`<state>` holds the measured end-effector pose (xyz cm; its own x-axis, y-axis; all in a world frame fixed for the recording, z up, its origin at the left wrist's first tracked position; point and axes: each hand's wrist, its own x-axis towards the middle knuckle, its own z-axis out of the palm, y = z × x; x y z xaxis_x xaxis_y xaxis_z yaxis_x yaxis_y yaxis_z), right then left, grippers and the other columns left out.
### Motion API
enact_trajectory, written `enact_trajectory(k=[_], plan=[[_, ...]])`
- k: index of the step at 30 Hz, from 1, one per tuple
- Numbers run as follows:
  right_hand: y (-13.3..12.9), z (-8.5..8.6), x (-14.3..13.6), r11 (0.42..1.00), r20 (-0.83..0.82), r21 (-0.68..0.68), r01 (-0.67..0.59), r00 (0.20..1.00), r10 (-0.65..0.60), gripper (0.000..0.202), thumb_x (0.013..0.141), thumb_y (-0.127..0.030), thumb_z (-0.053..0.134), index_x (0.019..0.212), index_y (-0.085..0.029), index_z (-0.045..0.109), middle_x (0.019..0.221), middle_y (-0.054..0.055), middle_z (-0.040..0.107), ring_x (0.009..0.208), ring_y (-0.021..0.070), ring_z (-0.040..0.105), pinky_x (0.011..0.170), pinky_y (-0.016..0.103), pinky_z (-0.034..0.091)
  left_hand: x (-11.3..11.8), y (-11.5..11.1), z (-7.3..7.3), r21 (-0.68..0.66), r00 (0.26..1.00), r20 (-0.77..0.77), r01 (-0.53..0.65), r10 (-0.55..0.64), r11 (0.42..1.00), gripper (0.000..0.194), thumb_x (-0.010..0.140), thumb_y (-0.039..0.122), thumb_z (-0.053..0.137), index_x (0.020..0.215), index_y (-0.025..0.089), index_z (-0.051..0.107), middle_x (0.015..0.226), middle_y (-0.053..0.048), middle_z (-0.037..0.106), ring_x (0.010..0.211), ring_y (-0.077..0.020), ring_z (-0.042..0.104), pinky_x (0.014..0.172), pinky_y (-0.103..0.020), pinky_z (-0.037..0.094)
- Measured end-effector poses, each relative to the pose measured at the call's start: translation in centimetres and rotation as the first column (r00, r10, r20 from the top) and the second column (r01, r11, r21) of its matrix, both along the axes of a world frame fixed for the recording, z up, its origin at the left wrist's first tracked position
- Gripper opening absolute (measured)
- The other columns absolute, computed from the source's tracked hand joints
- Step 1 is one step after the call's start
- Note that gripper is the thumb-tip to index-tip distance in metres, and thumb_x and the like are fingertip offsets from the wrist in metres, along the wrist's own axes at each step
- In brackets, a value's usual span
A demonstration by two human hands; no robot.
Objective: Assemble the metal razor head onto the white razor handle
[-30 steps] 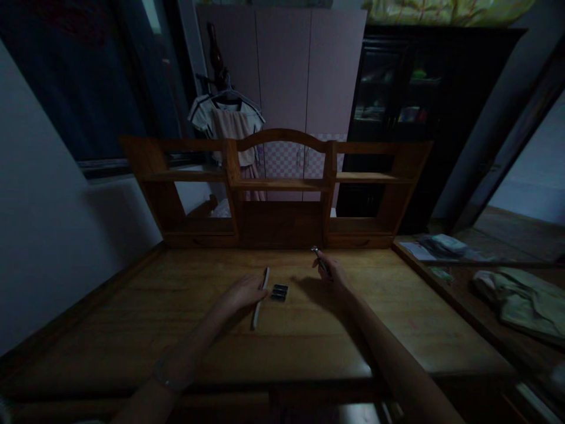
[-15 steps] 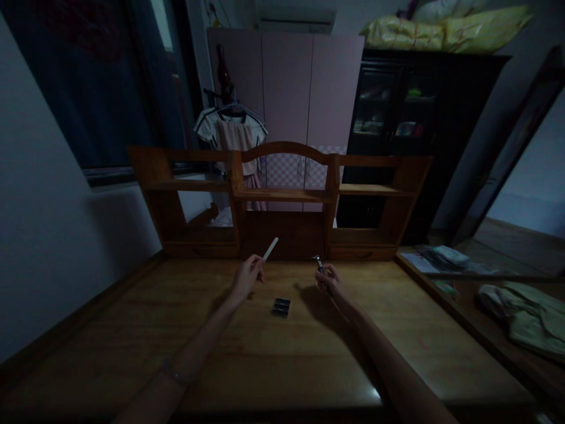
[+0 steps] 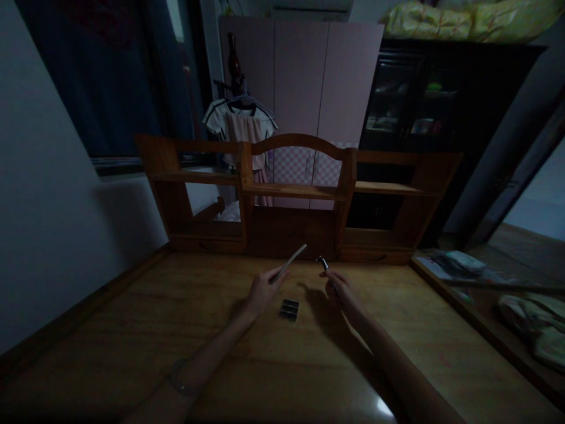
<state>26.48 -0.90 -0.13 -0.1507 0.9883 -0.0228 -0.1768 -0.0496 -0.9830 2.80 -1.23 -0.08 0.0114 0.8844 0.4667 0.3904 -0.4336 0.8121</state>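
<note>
My left hand [image 3: 263, 290] is closed around one end of a thin pale flat strip [image 3: 295, 255], whose free end points up and to the right. My right hand [image 3: 343, 291] grips a slim dark-handled tool with a shiny bent metal head [image 3: 323, 262], shaped like a razor handle. The two things are apart, with a small gap between the strip's tip and the metal head. Between and below my hands, a small black piece with several dark bars [image 3: 289, 310] lies on the wooden desk [image 3: 212, 353]; its details are too dark to make out.
A wooden shelf unit [image 3: 300, 192] stands along the desk's far edge. To the right, past the desk's raised edge, lie a plastic-wrapped bundle [image 3: 463, 262] and a pale cloth item [image 3: 536, 330]. A white wall [image 3: 88, 235] borders the left side.
The strip in my left hand has tipped further right, towards the metal head. The left hand has moved slightly right. The whole view has shifted a little.
</note>
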Motion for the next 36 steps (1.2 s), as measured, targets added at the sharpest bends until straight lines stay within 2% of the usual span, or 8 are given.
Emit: enact_trajectory(k=[6, 8, 10, 13, 20, 27, 31, 36], plan=[[-0.5, -0.5, -0.8, 0.992, 0.1, -0.067, -0.107, 0.989, 0.113, 0.041, 0.081, -0.059, 0.048, 0.085, -0.019, 0.054, 0.045, -0.009, 0.039, 0.03, 0.0046, 0.025, 0.028, 0.016, 0.013, 0.2, -0.7, 0.5, -0.088, 0.993, -0.066, 0.088, -0.094, 0.992, 0.047, 0.087, 0.046, 0.048, 0.118, 0.015, 0.063, 0.091, -0.005, 0.073, 0.072, -0.0173, 0.065, 0.064, -0.025, 0.049], [-0.3, -0.9, -1.0, 0.994, 0.126, -0.039, -0.102, 0.986, 0.107, 0.042, 0.082, -0.059, 0.046, 0.082, -0.018, 0.055, 0.042, -0.008, 0.039, 0.029, 0.0058, 0.026, 0.027, 0.017, 0.015, 0.2, -0.8, 0.7, -0.079, 0.989, -0.067, 0.125, -0.131, 0.989, 0.046, 0.087, 0.045, 0.048, 0.123, 0.017, 0.059, 0.103, -0.005, 0.071, 0.08, -0.018, 0.066, 0.071, -0.026, 0.05], [0.1, -1.2, -1.0, 0.995, 0.159, -0.004, -0.095, 0.983, 0.095, 0.044, 0.083, -0.059, 0.043, 0.078, -0.017, 0.056, 0.038, -0.008, 0.036, 0.028, 0.0063, 0.025, 0.027, 0.018, 0.016, 0.3, -0.8, 0.7, -0.051, 0.984, -0.069, 0.161, -0.164, 0.986, 0.044, 0.087, 0.042, 0.049, 0.125, 0.021, 0.057, 0.118, -0.004, 0.065, 0.097, -0.0199, 0.064, 0.084, -0.03, 0.049], [0.4, -1.5, -0.7, 0.993, 0.213, 0.042, -0.109, 0.972, 0.098, 0.045, 0.084, -0.058, 0.042, 0.076, -0.016, 0.059, 0.036, -0.009, 0.032, 0.028, 0.0063, 0.024, 0.029, 0.019, 0.017, 0.3, -0.6, 0.4, -0.034, 0.978, -0.084, 0.187, -0.189, 0.982, 0.041, 0.087, 0.04, 0.051, 0.124, 0.024, 0.057, 0.125, -0.002, 0.06, 0.11, -0.0215, 0.059, 0.095, -0.034, 0.044], [0.2, -1.0, -0.3, 0.99, 0.143, 0.032, -0.137, 0.981, 0.131, 0.039, 0.081, -0.053, 0.05, 0.08, -0.015, 0.062, 0.04, -0.01, 0.027, 0.032, 0.0054, 0.021, 0.031, 0.019, 0.016, -0.2, -0.4, 0.3, -0.066, 0.991, -0.102, 0.081, -0.088, 0.995, 0.039, 0.086, 0.039, 0.052, 0.121, 0.025, 0.06, 0.12, -0.003, 0.063, 0.109, -0.0237, 0.06, 0.094, -0.036, 0.045], [0.2, -0.2, -0.4, 0.993, 0.018, -0.008, -0.115, 0.993, 0.116, 0.03, 0.075, -0.043, 0.058, 0.088, -0.016, 0.059, 0.044, -0.012, 0.025, 0.035, 0.0047, 0.017, 0.033, 0.018, 0.011, 0.2, -0.7, 0.5, -0.037, 0.986, -0.085, 0.14, -0.143, 0.989, 0.039, 0.086, 0.038, 0.053, 0.121, 0.024, 0.06, 0.122, -0.003, 0.062, 0.109, -0.0217, 0.06, 0.095, -0.034, 0.045], [0.5, -0.6, -0.4, 0.99, -0.015, 0.048, -0.13, 0.991, 0.131, 0.031, 0.076, -0.044, 0.058, 0.089, -0.015, 0.059, 0.045, -0.011, 0.024, 0.036, 0.0046, 0.016, 0.033, 0.018, 0.011, 0.3, -0.6, 0.0, -0.038, 0.986, -0.136, 0.094, -0.098, 0.995, 0.038, 0.086, 0.04, 0.053, 0.12, 0.026, 0.061, 0.118, -0.004, 0.064, 0.104, -0.023, 0.062, 0.092, -0.035, 0.046], [0.5, -1.0, -0.4, 0.986, 0.002, 0.055, -0.16, 0.987, 0.161, 0.035, 0.078, -0.046, 0.056, 0.092, -0.015, 0.06, 0.045, -0.011, 0.025, 0.036, 0.0048, 0.017, 0.033, 0.019, 0.011, 0.2, -1.0, 0.3, -0.013, 0.982, -0.178, 0.06, -0.061, 0.998, 0.039, 0.087, 0.041, 0.051, 0.123, 0.027, 0.059, 0.119, -0.004, 0.064, 0.105, -0.0225, 0.061, 0.092, -0.033, 0.045]])
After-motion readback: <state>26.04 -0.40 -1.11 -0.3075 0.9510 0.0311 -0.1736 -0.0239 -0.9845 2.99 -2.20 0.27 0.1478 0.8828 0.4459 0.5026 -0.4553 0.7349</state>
